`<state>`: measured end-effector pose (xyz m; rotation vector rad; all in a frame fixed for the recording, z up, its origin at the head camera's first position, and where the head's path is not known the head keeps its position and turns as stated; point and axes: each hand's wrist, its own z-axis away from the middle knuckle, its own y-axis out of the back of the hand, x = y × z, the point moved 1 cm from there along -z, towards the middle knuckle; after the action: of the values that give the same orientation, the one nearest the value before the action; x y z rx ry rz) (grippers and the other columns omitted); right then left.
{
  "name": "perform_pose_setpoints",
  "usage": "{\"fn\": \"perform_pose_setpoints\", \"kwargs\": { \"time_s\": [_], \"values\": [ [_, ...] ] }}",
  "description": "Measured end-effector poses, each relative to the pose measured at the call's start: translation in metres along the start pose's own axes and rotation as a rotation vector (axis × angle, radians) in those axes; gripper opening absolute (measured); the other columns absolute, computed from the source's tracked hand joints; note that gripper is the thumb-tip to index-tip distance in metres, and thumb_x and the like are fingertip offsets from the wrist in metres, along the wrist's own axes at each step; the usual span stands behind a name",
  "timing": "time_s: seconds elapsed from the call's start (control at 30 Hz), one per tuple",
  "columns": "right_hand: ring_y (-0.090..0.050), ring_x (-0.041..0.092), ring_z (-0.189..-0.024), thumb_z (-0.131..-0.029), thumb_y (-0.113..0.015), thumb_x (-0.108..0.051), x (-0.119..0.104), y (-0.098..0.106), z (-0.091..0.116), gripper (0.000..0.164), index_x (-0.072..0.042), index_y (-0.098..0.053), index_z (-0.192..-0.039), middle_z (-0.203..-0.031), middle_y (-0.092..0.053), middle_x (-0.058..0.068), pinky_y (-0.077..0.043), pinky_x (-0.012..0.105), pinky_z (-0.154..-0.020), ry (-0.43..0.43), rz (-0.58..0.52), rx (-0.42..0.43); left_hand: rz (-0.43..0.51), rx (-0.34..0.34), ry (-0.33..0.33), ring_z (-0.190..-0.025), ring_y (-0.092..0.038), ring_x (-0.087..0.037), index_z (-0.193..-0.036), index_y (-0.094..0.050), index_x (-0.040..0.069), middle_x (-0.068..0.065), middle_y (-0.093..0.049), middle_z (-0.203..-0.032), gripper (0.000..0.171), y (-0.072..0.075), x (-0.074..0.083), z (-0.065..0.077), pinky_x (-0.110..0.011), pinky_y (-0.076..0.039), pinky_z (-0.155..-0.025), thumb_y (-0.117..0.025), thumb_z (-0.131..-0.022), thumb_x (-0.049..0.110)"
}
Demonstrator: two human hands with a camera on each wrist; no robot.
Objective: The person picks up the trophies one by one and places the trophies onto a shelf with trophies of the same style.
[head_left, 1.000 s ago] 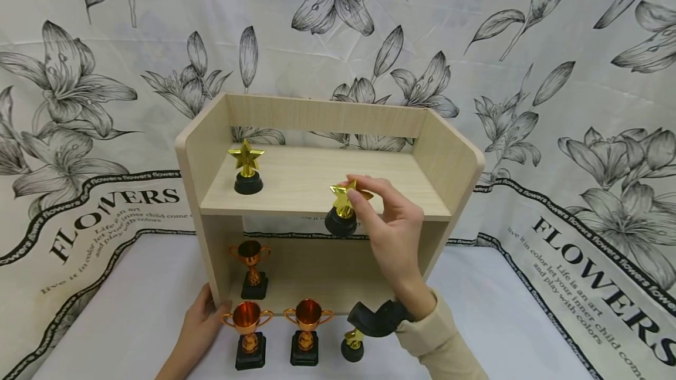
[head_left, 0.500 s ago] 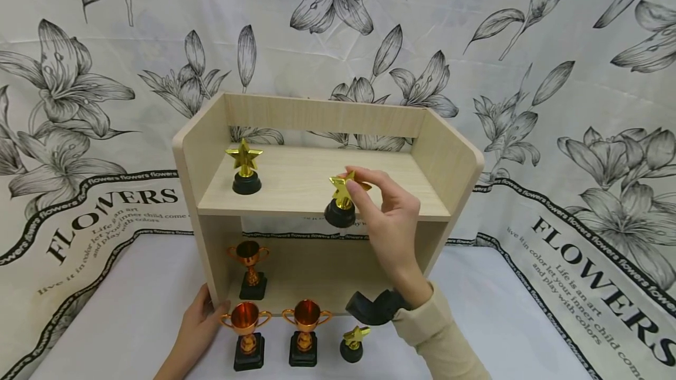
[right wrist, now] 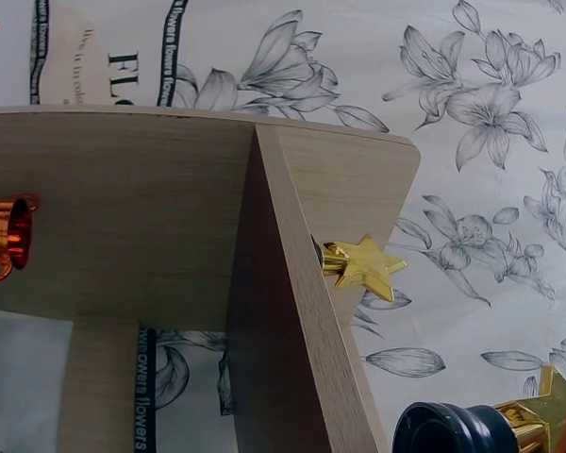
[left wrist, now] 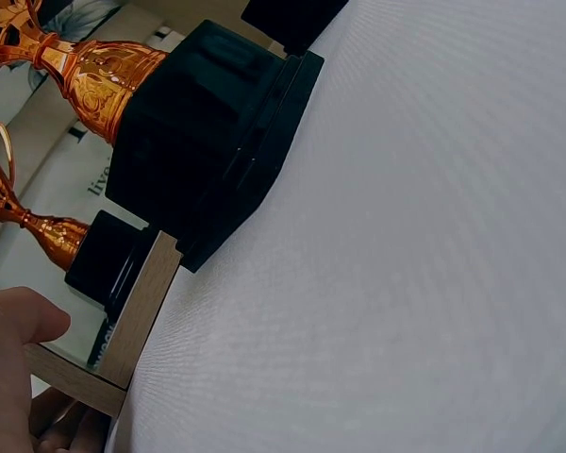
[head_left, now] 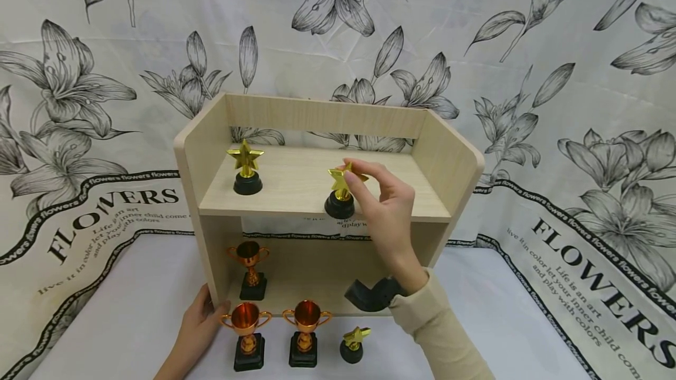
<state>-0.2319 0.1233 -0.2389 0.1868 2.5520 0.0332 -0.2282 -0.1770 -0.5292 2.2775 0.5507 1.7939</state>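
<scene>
My right hand (head_left: 389, 207) pinches a gold star trophy (head_left: 339, 204) by its star between thumb and fingers. Its black round base overlaps the front edge of the upper shelf board; the right wrist view shows this base (right wrist: 443, 432) at the lower right. My left hand (head_left: 196, 324) grips the lower front of the left side panel of the wooden shelf (head_left: 191, 192), thumb inside and fingers outside in the left wrist view. Another star trophy (head_left: 247, 169) stands at the upper board's left. A bronze trophy cup (head_left: 253, 271) stands on the lower level at the left.
Before the shelf, two bronze cups (head_left: 249, 339) (head_left: 304, 336) and a smaller gold star trophy (head_left: 352, 345) stand on the white tabletop (head_left: 507, 321). A black strap mount (head_left: 372, 295) juts from my right wrist. Flower-printed cloth (head_left: 317, 63) hangs behind the shelf.
My right hand has lifted the star trophy slightly, bringing its base up from below the upper board's front edge to about level with it. My left hand keeps its grip.
</scene>
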Motion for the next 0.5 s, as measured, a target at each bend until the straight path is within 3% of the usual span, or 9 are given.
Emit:
{"fn": "perform_pose_setpoints", "kwargs": {
  "time_s": [0.33,0.5],
  "values": [
    [-0.056,0.020,-0.089,-0.087,-0.067,-0.009,0.007,-0.005,-0.008,0.020,-0.002,-0.070,-0.105,-0.098,-0.069,0.013,-0.045,0.032,-0.087,-0.035,0.012,-0.003,0.011,-0.008,0.026,-0.117,-0.050,-0.043,-0.139,-0.034,0.004,-0.026,-0.046,-0.133,0.055,-0.001,0.002,0.000,-0.054,-0.043,-0.094,-0.058,-0.092,0.018],
    [-0.055,0.017,-0.086,-0.086,-0.064,-0.001,-0.008,-0.009,-0.013,0.018,0.005,-0.068,-0.103,-0.096,-0.068,0.018,-0.042,0.034,-0.091,-0.063,0.038,0.004,0.010,-0.027,0.057,-0.119,-0.048,-0.045,-0.141,-0.032,0.004,-0.026,-0.043,-0.135,0.057,0.000,0.002,-0.001,-0.056,-0.042,-0.094,-0.058,-0.093,0.021]
  ]
}}
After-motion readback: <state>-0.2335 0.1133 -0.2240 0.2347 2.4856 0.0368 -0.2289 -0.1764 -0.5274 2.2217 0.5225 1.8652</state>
